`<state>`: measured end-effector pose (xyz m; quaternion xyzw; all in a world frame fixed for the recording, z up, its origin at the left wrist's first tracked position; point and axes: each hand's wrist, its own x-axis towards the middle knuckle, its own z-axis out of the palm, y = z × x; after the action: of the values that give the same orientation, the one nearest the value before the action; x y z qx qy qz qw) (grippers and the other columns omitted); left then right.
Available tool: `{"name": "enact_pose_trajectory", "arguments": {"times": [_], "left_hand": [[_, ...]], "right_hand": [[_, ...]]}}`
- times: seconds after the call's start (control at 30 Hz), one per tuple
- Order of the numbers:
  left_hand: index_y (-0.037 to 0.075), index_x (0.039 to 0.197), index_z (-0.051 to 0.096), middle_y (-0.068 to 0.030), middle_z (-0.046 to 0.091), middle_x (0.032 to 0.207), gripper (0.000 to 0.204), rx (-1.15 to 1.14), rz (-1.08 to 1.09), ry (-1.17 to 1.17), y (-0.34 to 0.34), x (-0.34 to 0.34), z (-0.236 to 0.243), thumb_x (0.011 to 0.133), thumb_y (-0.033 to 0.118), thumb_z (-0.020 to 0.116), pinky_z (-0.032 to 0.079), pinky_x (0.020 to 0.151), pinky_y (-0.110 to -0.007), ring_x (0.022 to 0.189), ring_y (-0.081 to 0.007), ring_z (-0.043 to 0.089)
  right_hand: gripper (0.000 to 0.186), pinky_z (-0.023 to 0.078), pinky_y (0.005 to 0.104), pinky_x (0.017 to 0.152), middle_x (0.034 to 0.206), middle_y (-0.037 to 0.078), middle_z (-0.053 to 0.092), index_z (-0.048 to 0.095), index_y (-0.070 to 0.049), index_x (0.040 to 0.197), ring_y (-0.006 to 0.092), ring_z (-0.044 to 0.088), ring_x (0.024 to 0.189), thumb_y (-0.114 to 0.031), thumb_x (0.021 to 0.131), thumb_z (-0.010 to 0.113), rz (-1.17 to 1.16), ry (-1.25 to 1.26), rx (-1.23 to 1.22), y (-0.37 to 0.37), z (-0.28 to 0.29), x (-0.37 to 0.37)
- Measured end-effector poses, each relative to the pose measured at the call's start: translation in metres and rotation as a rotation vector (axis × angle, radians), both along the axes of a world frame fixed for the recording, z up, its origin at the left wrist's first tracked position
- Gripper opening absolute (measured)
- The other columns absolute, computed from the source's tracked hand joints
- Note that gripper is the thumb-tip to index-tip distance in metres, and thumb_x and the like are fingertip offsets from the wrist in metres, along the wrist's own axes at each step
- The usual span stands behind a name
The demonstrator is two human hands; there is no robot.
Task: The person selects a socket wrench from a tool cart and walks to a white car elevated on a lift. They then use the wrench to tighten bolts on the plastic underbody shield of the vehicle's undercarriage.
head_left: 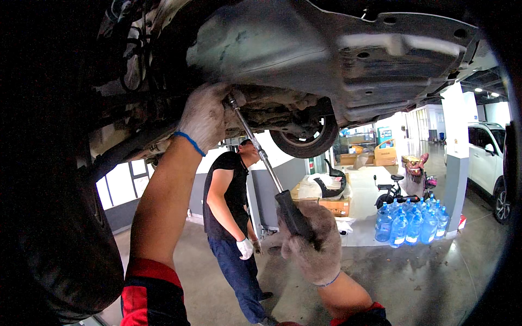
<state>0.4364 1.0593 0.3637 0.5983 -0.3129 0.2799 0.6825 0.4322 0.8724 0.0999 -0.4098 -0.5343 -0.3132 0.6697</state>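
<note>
At frame centre, a long ratchet wrench (261, 155) is gripped by the gloved right hand (310, 242); its head is steadied by closed left-hand (204, 114) fingers against the car underbody (326, 49).

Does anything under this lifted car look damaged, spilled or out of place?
Nothing is clearly damaged or spilled. The underbody is dirty. The left hand steadies the ratchet wrench head and the right hand grips its handle. The floor only looks stained.
</note>
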Motion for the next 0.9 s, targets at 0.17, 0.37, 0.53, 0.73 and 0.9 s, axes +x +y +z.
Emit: {"name": "enact_pose_trajectory", "arguments": {"times": [0.17,0.37,0.53,0.73,0.9], "left_hand": [[0.005,0.106,0.062,-0.0109,0.068,0.093,0.027,0.256,0.190,-0.225,0.011,0.005,-0.009,0.099,0.025,0.046,0.060,0.073,-0.043,0.076,-0.0258,0.068],[0.003,0.105,0.063,-0.0121,0.069,0.092,0.023,0.529,0.460,-0.335,0.018,-0.001,-0.021,0.097,0.021,0.049,0.060,0.075,-0.037,0.081,-0.0255,0.070],[0.000,0.087,0.067,-0.0079,0.066,0.078,0.026,0.019,0.009,-0.137,-0.006,-0.010,-0.030,0.099,0.018,0.051,0.036,0.050,-0.024,0.060,-0.0104,0.052],[-0.001,0.091,0.067,-0.0113,0.068,0.086,0.023,0.088,0.011,-0.129,0.010,-0.006,-0.029,0.097,0.018,0.054,0.051,0.064,-0.026,0.076,-0.0161,0.065],[-0.002,0.099,0.065,-0.0147,0.070,0.092,0.025,0.131,0.087,-0.200,0.012,-0.007,-0.032,0.095,0.020,0.055,0.055,0.071,-0.027,0.083,-0.0206,0.068]], "right_hand": [[0.053,0.052,0.0303,0.059,0.103,0.014,0.060,0.041,-0.006,0.130,0.0184,0.062,0.076,-0.011,0.087,0.072,-0.168,0.270,0.284,0.007,-0.022,0.009],[0.055,0.054,0.0319,0.079,0.106,0.016,0.061,0.044,0.003,0.127,0.0221,0.066,0.090,-0.004,0.080,0.073,-0.569,0.038,0.276,-0.002,-0.027,0.006],[0.053,0.054,0.0329,0.078,0.100,0.016,0.064,0.051,0.005,0.122,0.0226,0.066,0.086,-0.009,0.078,0.077,-0.648,0.004,0.299,-0.006,-0.037,0.011],[0.050,0.056,0.0326,0.083,0.115,0.020,0.061,0.044,0.008,0.129,0.0240,0.066,0.097,-0.005,0.086,0.067,-0.694,-0.074,0.140,-0.017,-0.051,0.019],[0.041,0.054,0.0347,0.075,0.091,0.016,0.066,0.061,0.005,0.108,0.0274,0.066,0.079,-0.011,0.075,0.078,-0.578,0.048,0.333,-0.004,-0.048,0.014]]}}
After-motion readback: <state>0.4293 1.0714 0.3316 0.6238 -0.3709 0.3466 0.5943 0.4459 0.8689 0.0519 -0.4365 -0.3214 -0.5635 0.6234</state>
